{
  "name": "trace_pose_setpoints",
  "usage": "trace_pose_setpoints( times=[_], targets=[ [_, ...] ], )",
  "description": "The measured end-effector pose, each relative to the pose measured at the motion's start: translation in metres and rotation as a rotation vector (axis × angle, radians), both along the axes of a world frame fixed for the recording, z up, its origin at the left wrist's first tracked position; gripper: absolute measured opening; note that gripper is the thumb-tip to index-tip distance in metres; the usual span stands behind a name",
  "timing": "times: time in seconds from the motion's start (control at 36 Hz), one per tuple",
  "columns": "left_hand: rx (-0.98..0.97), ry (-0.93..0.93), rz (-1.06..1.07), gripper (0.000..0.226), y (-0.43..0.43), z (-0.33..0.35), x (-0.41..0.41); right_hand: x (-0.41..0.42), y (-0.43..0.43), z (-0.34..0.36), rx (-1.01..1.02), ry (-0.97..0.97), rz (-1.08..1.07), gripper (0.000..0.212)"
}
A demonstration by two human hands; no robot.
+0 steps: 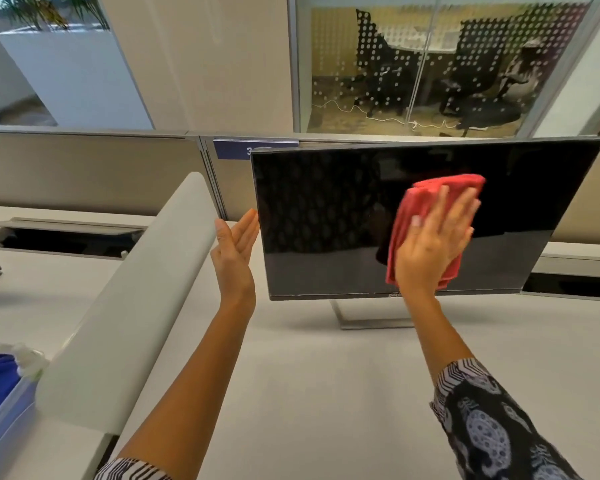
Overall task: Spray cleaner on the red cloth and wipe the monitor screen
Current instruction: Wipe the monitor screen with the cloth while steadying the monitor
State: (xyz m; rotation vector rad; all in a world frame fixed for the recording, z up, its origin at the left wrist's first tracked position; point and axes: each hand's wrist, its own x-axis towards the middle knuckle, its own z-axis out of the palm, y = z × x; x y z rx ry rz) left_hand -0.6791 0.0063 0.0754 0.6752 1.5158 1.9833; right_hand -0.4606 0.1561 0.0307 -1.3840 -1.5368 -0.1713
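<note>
A black monitor [326,209] with a dark, switched-off screen stands on a silver stand on the desk. A folded red cloth [426,199] lies flat against the right half of the screen, and my right hand [433,244] presses it there with fingers spread. My left hand [234,251] is at the monitor's left edge, palm open, its fingertips touching or just beside the bezel. A spray bottle [0,379] with a blue and white top stands at the far left, partly behind a divider.
A white curved divider [136,299] runs diagonally between the desks on the left. The desk surface [326,393] is light grey. A beige partition [84,174] runs behind the monitor, with a glass wall and office chairs beyond. Open cable trays sit at the left and right.
</note>
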Motion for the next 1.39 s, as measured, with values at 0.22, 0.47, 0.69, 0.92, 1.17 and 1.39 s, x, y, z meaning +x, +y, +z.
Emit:
trace_pose_setpoints(
  times=[0.22, 0.47, 0.69, 0.92, 1.17, 1.39],
  targets=[
    [-0.006, -0.001, 0.018, 0.047, 0.000, 0.002, 0.004, 0.004, -0.001, 0.019, -0.199, 0.557, -0.120, 0.056],
    [-0.015, -0.015, 0.027, 0.050, 0.002, 0.003, 0.001, -0.099, -0.044, 0.004, 0.060, -0.176, 0.223, 0.058],
    [-0.028, 0.035, -0.019, 0.049, 0.003, 0.002, 0.003, -0.062, -0.054, -0.082, 0.206, -0.928, 0.588, 0.086],
    [-0.198, -0.055, -0.078, 0.055, -0.025, -0.048, 0.003, -0.021, -0.036, -0.064, 0.154, -0.659, 0.326, 0.083],
    [-0.222, -0.094, -0.064, 0.060, -0.029, -0.057, 0.001, -0.076, -0.039, -0.005, 0.159, -0.395, 0.270, 0.057],
    [-0.191, -0.126, -0.026, 0.065, -0.024, -0.063, -0.004, -0.101, -0.077, -0.083, 0.170, -0.793, 0.553, 0.077]
  ],
)
